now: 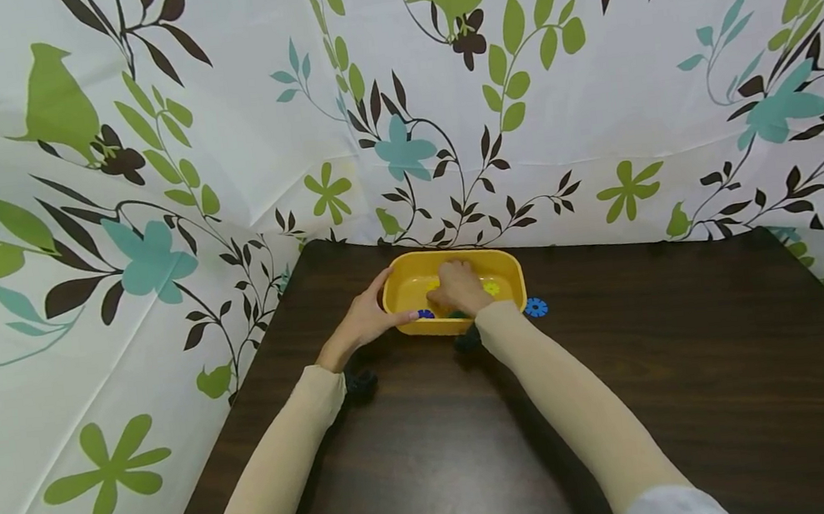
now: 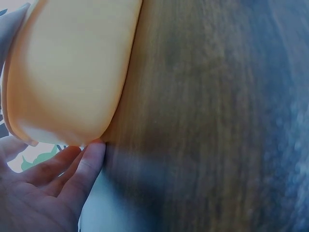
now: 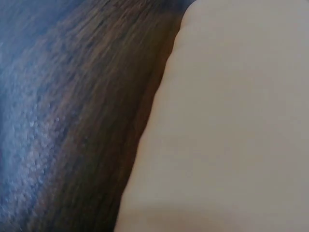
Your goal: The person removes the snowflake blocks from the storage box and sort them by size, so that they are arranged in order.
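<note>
A yellow plastic tub (image 1: pixel 464 325) stands near the far edge of the table. My left hand (image 1: pixel 369 316) holds its left end, the thumb reaching over the front rim. In the left wrist view the fingers (image 2: pixel 89 162) of that hand touch the tub's outer wall. My right hand (image 1: pixel 459 287) is down inside the tub with bent fingers; whatever lies under the fingertips is hidden. Around it in the tub are a dark blue notched disc (image 1: pixel 425 314), a yellow notched disc (image 1: pixel 491 287) and a green piece, partly covered. Only sleeve and table fill the right wrist view.
A blue notched disc (image 1: pixel 535 307) lies on the dark wooden table (image 1: pixel 665 364), just right of the tub. Dark wrist devices (image 1: pixel 361 386) hang below both wrists. A white patterned cloth (image 1: pixel 234 142) hangs behind and to the left of the table.
</note>
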`<action>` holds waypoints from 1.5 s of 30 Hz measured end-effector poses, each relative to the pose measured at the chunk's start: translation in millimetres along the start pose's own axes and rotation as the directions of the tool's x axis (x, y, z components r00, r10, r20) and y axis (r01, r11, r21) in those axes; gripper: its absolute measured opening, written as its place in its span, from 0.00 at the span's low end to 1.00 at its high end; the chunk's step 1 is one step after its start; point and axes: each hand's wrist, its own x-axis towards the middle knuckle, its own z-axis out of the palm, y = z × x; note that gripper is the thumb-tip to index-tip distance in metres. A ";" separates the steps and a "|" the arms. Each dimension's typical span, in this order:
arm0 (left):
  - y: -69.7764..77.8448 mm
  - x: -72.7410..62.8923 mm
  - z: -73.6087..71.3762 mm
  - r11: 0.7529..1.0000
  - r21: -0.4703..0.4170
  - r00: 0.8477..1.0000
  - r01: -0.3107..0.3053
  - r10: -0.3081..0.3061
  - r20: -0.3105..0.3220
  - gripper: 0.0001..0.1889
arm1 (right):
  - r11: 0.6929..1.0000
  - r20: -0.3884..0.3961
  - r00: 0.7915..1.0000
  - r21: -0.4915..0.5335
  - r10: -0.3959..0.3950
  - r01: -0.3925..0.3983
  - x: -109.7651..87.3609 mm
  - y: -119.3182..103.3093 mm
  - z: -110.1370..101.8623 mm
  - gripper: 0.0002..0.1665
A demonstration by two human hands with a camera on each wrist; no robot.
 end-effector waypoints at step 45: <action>-1.1 -1.2 2.2 1.000 0.008 1.000 -0.016 0.016 -0.019 0.60 | 0.969 -0.310 0.940 0.153 -0.140 0.195 -97.4 60.4 -54.0 0.28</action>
